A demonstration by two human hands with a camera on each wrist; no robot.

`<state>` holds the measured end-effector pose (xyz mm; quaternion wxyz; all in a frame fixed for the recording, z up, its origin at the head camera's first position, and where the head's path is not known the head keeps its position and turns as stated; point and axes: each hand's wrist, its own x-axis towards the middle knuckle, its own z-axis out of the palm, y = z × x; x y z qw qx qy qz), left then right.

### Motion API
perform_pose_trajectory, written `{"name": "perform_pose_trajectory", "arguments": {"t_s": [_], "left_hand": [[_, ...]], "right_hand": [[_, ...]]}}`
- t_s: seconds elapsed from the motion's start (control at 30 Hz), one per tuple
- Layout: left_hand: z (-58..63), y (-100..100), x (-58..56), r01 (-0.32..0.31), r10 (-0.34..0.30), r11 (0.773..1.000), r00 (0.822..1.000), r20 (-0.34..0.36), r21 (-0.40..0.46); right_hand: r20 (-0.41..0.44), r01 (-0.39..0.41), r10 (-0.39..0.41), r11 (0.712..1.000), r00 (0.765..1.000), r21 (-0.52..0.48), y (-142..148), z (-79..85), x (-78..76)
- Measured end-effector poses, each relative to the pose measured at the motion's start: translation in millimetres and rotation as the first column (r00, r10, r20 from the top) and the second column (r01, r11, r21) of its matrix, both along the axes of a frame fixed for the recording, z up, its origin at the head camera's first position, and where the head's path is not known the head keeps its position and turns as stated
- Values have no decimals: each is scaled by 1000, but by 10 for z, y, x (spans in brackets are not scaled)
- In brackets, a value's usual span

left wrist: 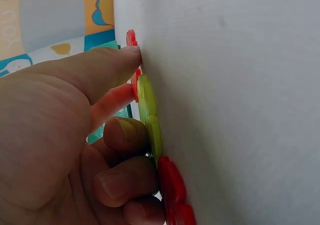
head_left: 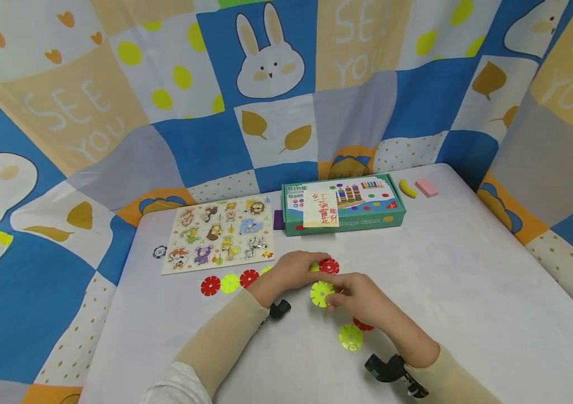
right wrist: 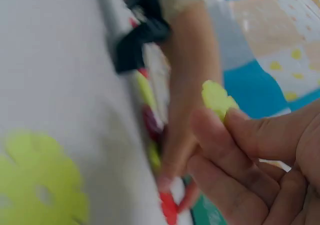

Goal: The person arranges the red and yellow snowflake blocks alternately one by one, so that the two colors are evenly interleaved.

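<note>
My left hand (head_left: pixel 296 270) rests on the white table (head_left: pixel 468 280). Its curled fingers (left wrist: pixel 122 135) press on a short row of red and yellow-green snowflake discs (left wrist: pixel 150 120); a red disc (head_left: pixel 329 266) of it shows at the fingertips. Just in front, my right hand (head_left: pixel 362 300) pinches a yellow-green disc (head_left: pixel 321 293) between thumb and fingers, held above the table (right wrist: pixel 217 99). Another yellow-green disc (head_left: pixel 351 337) lies flat near my right wrist (right wrist: pixel 40 185). A red disc (head_left: pixel 362 324) is partly hidden under that hand.
Several loose red and yellow-green discs (head_left: pixel 229 283) lie left of my hands. Behind them are an animal puzzle board (head_left: pixel 220 233), a green game box (head_left: pixel 343 203), a yellow banana piece (head_left: pixel 407 188) and a pink block (head_left: pixel 426 187). Patterned cloth surrounds the table.
</note>
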<state>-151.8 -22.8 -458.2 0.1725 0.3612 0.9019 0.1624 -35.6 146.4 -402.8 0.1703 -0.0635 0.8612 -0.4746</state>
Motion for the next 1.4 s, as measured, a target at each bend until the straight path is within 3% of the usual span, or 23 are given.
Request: {"name": "perform_pose_trajectory", "arguments": {"t_s": [0.2, 0.5, 0.83, 1.03, 1.2, 1.4], "left_hand": [[-24, 16, -24, 20, -20, 1000, 1000, -12, 20], [-23, 7, -27, 12, -12, 1000, 1000, 0, 3], [-5, -3, -9, 6, -6, 1000, 1000, 23, 3], [17, 11, -7, -1, 1, 1000, 1000, 29, -2], [17, 23, -21, 7, -7, 1000, 1000, 30, 3], [49, 36, -27, 22, -21, 999, 1000, 17, -24]], "right_hand": [[-18, 163, -162, 985, 987, 51, 280, 45, -224], [-20, 281, -282, 945, 959, 166, 594, -155, -536], [-52, 232, -228, 916, 972, 328, 533, -311, -645], [-111, 157, -123, 908, 986, 389, 547, -382, -615], [-162, 171, -114, 903, 980, 394, 586, -464, -600], [-162, 175, -124, 920, 979, 350, 626, -520, -603]]}}
